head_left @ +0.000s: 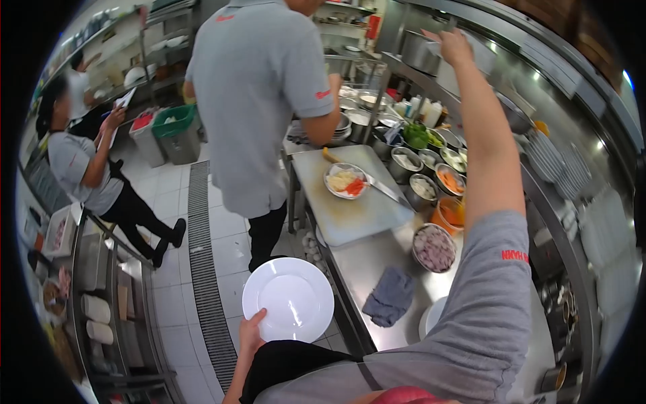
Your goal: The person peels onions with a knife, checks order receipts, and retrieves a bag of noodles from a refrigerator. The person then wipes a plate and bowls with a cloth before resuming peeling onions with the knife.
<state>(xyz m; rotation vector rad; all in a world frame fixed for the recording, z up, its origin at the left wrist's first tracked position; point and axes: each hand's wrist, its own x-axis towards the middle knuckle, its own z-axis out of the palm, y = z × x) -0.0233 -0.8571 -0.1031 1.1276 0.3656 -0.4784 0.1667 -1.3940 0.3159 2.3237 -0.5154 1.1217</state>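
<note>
We hold one white plate (296,293) by rim, left hand (253,332) clamped, beside steel counter (360,262). Right hand (456,48) raised over shelf (412,70); closure, contents we cannot tell. One board (326,214), one cloth (390,296) on counter.

On the table (363,262), a board (330,219) is topped by a bowl of yellow and red pieces (346,180), with a knife (389,189) laid beside it. A blue-grey cloth (390,296) is crumpled near a bowl of chopped onion (435,248). The floor (173,296) is crossed by a grate (204,249); a green-lined bin (176,128) is set near its far end.
</note>
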